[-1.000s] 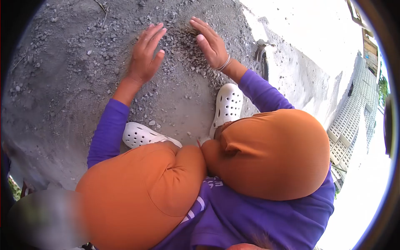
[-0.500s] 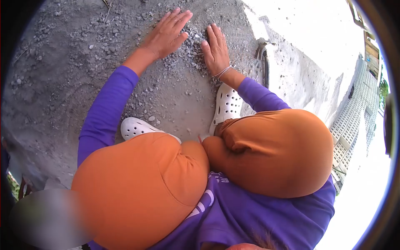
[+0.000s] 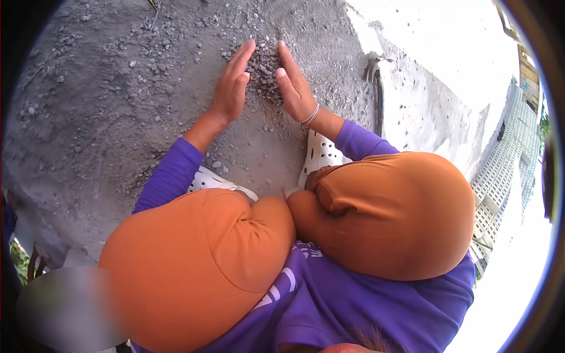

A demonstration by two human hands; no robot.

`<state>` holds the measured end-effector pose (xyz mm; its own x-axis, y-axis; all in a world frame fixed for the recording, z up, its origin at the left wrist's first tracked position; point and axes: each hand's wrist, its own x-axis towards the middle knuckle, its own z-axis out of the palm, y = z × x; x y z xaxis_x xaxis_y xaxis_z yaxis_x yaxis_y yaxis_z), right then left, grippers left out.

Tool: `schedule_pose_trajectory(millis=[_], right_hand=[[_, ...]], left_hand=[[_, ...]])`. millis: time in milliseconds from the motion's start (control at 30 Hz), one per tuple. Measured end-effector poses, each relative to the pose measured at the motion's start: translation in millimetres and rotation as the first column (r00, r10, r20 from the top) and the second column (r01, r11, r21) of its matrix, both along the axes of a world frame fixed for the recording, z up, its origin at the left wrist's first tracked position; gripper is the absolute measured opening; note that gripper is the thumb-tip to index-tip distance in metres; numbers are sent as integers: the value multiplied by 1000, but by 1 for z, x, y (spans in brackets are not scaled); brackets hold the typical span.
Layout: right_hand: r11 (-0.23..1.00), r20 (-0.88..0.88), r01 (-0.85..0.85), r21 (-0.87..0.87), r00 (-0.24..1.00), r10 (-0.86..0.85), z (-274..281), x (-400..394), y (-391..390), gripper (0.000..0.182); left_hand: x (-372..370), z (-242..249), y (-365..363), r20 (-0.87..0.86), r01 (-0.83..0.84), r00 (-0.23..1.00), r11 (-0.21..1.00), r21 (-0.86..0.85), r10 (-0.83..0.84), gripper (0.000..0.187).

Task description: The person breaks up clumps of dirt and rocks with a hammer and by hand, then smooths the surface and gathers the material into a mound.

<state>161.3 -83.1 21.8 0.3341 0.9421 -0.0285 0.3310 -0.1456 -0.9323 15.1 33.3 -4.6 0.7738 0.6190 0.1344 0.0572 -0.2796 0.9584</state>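
A small heap of grey gravel [image 3: 265, 73] lies on the dusty ground between my two hands. My left hand [image 3: 234, 85] stands on edge along the heap's left side, its fingers stretched out and the palm turned toward the stones. On the opposite side my right hand [image 3: 295, 85], with thin white bands at the wrist, is tilted the same way, fingers straight and thumb raised. Both hands are beside the gravel, not closed around it. Whether the palms press against the stones is hard to see.
White perforated clogs [image 3: 322, 152] are on my feet, below my orange-covered knees [image 3: 394, 215]. A curved dark metal piece [image 3: 378, 88] sticks up at a concrete edge on the right. Pale hollow blocks [image 3: 500, 176] are stacked farther right. Loose stones [image 3: 132, 63] are scattered leftward.
My hands have drawn closer together and turned from flat on the ground to on edge. The gravel between them is now gathered into a narrower heap.
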Motion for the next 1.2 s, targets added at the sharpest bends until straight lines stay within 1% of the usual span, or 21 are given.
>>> schedule_pose_trajectory(millis=[33, 100, 167, 233, 267, 300, 333, 367, 400, 433, 467, 500, 633, 700, 933, 1000, 1033, 1067, 1100, 1133, 1200], right_hand=[[1000, -2, -4, 4, 1000, 4, 9, 8, 4, 56], [991, 246, 107, 82, 961, -124, 22, 37, 2, 52], [954, 479, 280, 103, 827, -294, 20, 75, -17, 49], [856, 574, 512, 63, 683, -451, 6, 116, -56, 52], [805, 653, 593, 15, 604, -457, -3, 134, -83, 55], [745, 727, 667, -19, 521, -448, -13, 149, -107, 58], [663, 777, 739, -120, 486, -401, -18, 155, -129, 59], [562, 819, 800, -210, 458, -345, -19, 155, -148, 60], [572, 818, 792, -213, 465, -339, -21, 149, -160, 60], [526, 843, 811, -258, 455, -288, -22, 143, -170, 57], [472, 864, 829, -299, 446, -235, -25, 139, -178, 54], [472, 861, 827, -304, 451, -235, -28, 137, -180, 54], [476, 887, 863, -168, 343, -309, -29, 147, -180, 41], [455, 885, 842, -290, 417, -208, -23, 156, -178, 39], [489, 868, 818, -302, 448, -213, -34, 170, -188, 40], [684, 891, 715, -144, 394, -224, -41, 174, -192, 37], [686, 889, 712, -149, 401, -223, -41, 178, -190, 37], [574, 715, 752, -324, 592, -372, -40, 182, -190, 37], [466, 487, 723, -510, 689, -537, -30, 181, -186, 38], [389, 279, 793, -469, 551, -786, -2, 150, -155, 41], [424, 320, 784, -453, 587, -744, 18, 134, -132, 41]], left_hand=[[-2, 4, 0, -2, -4, 1000, 1000, 4, 4, 59], [-11, 13, -4, -9, 62, 998, 998, -22, -63, 59], [-20, 17, -7, -1, 41, 999, 999, -20, -41, 59], [-28, 20, -10, 18, 12, 1000, 1000, -20, -11, 59], [-34, 22, -9, -43, 85, 996, 974, 209, -78, 61], [-38, 24, -11, -119, 163, 985, 892, 422, -123, 62], [-40, 27, -17, -118, 147, 987, 895, 421, -107, 62], [-41, 29, -26, -214, 341, 938, 826, 449, -271, 63], [-41, 29, -34, -316, 524, 851, 721, 454, -420, 64], [-38, 28, -41, -321, 521, 852, 725, 451, -412, 64], [-34, 25, -49, -348, 610, 792, 669, 425, -502, 67], [-33, 22, -55, -371, 694, 720, 601, 397, -586, 70], [-19, 6, -46, -389, 630, 777, 604, 488, -495, 73], [-11, 9, -30, -459, 625, 780, 572, 532, -426, 75], [-18, 8, -5, -412, 426, 891, 659, 620, -188, 73], [-31, 16, -9, -360, 315, 927, 743, 591, -106, 68], [-37, 17, -13, -367, 317, 924, 744, 588, -104, 68], [-44, 17, -19, -359, 307, 927, 768, 562, -107, 66], [-51, 17, -26, -352, 302, 929, 790, 533, -118, 65], [-56, 15, -33, -357, 314, 925, 788, 529, -129, 65], [-59, 11, -45, -419, 318, 902, 823, 471, -109, 63]])
